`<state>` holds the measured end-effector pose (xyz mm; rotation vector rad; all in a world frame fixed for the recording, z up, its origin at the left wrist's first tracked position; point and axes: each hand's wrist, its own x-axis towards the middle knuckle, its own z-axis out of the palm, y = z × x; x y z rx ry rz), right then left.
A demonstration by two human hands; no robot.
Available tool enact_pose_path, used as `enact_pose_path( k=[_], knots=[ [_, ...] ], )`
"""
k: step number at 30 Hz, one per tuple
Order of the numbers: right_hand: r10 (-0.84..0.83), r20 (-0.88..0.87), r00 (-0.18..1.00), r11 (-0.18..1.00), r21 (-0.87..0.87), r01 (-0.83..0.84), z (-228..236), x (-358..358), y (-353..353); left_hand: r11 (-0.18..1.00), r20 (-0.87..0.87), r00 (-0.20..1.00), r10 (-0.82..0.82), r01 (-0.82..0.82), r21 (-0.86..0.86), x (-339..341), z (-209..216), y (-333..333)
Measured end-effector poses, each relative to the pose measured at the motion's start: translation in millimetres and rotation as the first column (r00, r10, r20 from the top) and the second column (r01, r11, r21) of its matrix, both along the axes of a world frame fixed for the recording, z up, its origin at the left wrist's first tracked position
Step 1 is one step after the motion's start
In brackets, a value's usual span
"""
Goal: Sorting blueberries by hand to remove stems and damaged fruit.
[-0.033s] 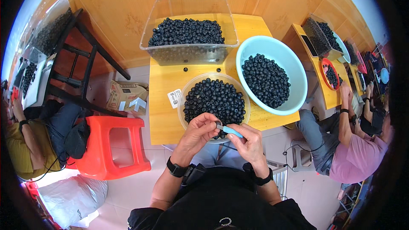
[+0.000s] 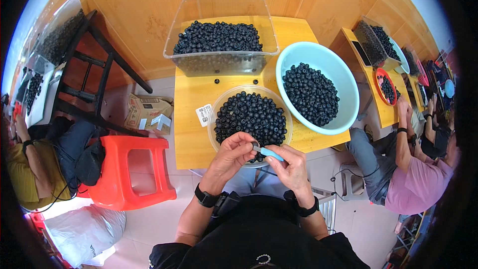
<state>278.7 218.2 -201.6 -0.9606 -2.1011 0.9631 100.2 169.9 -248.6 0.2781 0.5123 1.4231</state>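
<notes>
Over the near edge of a clear round tub (image 2: 213, 134), my two hands meet. My left hand (image 2: 231, 155) is closed, pinching a small black bead (image 2: 255, 144) between thumb and fingertips; the fingers partly hide it. Closed around a small knife (image 2: 271, 154) with a light blue handle is my right hand (image 2: 291, 167). Its short metal tip touches or nearly touches the bead; I cannot tell which. Many loose black beads (image 2: 249, 114) with holes fill the tub below.
Behind the tub stands a clear rectangular bin (image 2: 219, 65) of black beads. A pale blue basin (image 2: 348, 89) of beads is at right on the yellow table (image 2: 191, 144). Left are a red stool (image 2: 114, 169) and a person (image 2: 37, 169); another person (image 2: 418, 179) sits right.
</notes>
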Motion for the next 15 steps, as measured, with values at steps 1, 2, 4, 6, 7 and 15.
enact_pose_path(
  k=[1,2,4,6,7,15],
  knots=[
    [-0.004,-0.001,1.0,1.0,0.003,0.004,-0.4,0.0,-0.2,1.0,0.0,1.0,0.0,0.0,0.0,-0.2,-0.3,-0.2],
    [-0.005,-0.001,1.0,1.0,0.003,0.005,-0.2,0.0,-0.4,1.0,0.005,1.0,-0.004,0.004,-0.004,-0.5,-0.9,-0.5],
    [0.002,0.009,1.0,1.0,-0.016,-0.002,0.5,-0.3,-0.5,1.0,0.01,1.0,-0.007,0.007,-0.008,-1.3,-1.7,-1.1],
    [0.009,0.012,1.0,1.0,-0.011,-0.009,-0.7,-0.9,0.2,1.0,0.024,0.999,-0.024,0.023,0.006,-2.5,-2.2,-2.0],
    [0.017,0.015,1.0,1.0,-0.005,-0.017,-1.1,-1.4,0.5,1.0,0.024,0.999,-0.022,0.022,0.006,-3.6,-3.6,-2.2],
    [-0.202,-0.055,0.978,0.979,-0.021,0.201,-22.6,-13.2,15.8,0.978,0.063,0.984,-0.164,0.154,0.142,-9.3,5.6,-10.6]
  ],
)
